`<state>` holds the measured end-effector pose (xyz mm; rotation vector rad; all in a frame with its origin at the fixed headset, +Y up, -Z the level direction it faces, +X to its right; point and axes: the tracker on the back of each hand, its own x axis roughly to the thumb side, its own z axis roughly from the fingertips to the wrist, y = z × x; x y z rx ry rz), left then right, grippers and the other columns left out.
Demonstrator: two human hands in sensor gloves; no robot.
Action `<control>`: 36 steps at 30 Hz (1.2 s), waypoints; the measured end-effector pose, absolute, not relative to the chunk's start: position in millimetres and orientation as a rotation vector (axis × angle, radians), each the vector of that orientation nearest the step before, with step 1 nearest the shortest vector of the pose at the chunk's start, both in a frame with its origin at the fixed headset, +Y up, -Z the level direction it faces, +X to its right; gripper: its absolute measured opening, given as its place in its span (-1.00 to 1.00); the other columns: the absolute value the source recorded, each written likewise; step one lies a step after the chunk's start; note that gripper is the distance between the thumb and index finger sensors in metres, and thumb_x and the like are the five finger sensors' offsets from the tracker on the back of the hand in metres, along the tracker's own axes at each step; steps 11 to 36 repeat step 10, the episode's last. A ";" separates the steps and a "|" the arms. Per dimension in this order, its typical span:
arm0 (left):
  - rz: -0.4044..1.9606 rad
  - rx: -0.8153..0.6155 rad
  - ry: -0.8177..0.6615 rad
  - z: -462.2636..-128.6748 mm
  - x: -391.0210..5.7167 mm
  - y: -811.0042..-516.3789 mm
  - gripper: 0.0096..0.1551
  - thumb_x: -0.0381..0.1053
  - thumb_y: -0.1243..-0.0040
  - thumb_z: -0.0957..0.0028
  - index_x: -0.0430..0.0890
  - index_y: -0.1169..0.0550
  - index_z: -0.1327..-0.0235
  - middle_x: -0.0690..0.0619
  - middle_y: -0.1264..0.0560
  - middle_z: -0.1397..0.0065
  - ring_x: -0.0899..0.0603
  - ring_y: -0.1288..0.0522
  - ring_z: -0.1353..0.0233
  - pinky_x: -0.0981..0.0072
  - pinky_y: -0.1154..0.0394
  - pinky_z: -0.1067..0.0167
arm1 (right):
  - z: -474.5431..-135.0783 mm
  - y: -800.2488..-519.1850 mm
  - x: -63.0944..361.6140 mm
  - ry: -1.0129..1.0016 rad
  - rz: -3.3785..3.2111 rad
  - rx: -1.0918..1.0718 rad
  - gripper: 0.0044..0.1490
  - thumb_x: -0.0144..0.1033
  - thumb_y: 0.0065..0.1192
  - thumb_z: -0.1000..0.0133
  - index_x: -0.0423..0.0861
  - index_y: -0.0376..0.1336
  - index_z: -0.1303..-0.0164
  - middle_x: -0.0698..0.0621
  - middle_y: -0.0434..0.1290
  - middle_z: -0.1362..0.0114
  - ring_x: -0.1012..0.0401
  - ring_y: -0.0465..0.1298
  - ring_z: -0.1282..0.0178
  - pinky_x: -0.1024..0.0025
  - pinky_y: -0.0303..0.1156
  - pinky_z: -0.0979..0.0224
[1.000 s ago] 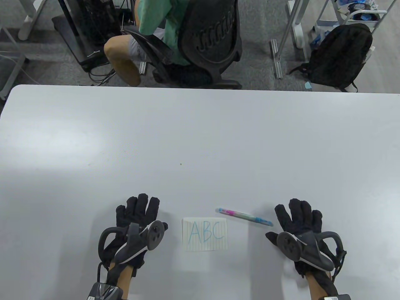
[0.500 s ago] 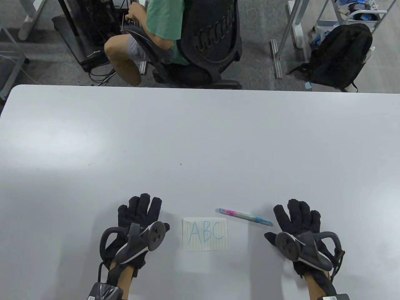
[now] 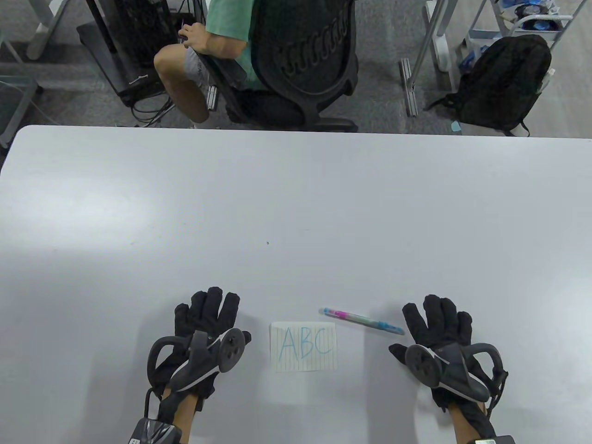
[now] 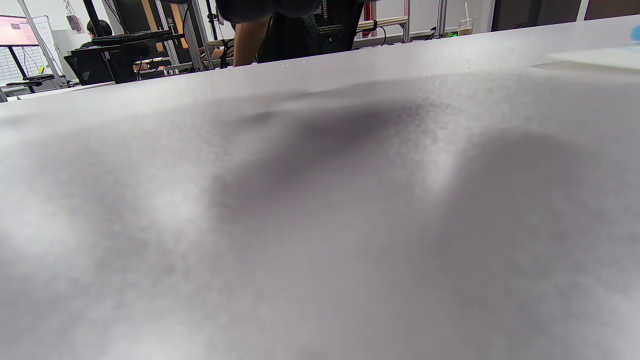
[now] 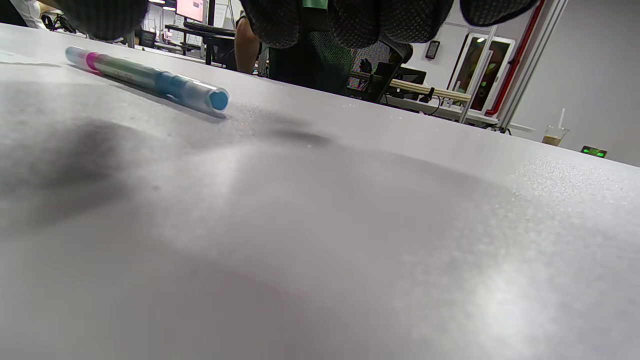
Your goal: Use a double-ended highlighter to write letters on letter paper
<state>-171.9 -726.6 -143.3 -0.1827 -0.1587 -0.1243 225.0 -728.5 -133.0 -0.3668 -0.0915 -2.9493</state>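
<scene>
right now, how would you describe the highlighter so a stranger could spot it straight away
Start at the white table and go to its near edge, where two black-gloved hands lie flat. Between them sits a small lined paper with ABC in blue. The highlighter lies just beyond its right corner: a slim pen, pink at one end and blue at the other, the only colourful stick there.

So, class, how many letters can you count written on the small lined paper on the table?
3: blue A at the left, B in the middle, C at the right of the letter paper, which lies between the left hand and the right hand. None looks hidden.
</scene>
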 end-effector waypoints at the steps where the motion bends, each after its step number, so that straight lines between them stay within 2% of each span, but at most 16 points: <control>1: -0.124 -0.184 -0.159 -143.2 -171.8 -726.8 -0.02 0.44 0.24 -0.14 0.05 0.03 -0.79 -0.15 0.04 -0.85 -0.37 -0.03 -0.81 -0.44 -0.06 -0.63 | -132.9 -728.6 225.0 -0.090 -2.948 -0.366 0.11 0.35 -0.11 -0.08 -0.08 -0.09 -0.73 -0.46 -0.05 -0.72 -0.43 -0.02 -0.63 -0.51 -0.01 -0.50; 36: -0.133 -0.181 -0.168 -141.1 -170.0 -727.3 -0.02 0.44 0.24 -0.14 0.05 0.03 -0.79 -0.15 0.04 -0.85 -0.37 -0.03 -0.81 -0.44 -0.06 -0.63 | -130.3 -728.4 224.6 -0.082 -2.937 -0.360 0.11 0.34 -0.11 -0.08 -0.09 -0.09 -0.73 -0.47 -0.05 -0.72 -0.43 -0.02 -0.63 -0.51 -0.01 -0.50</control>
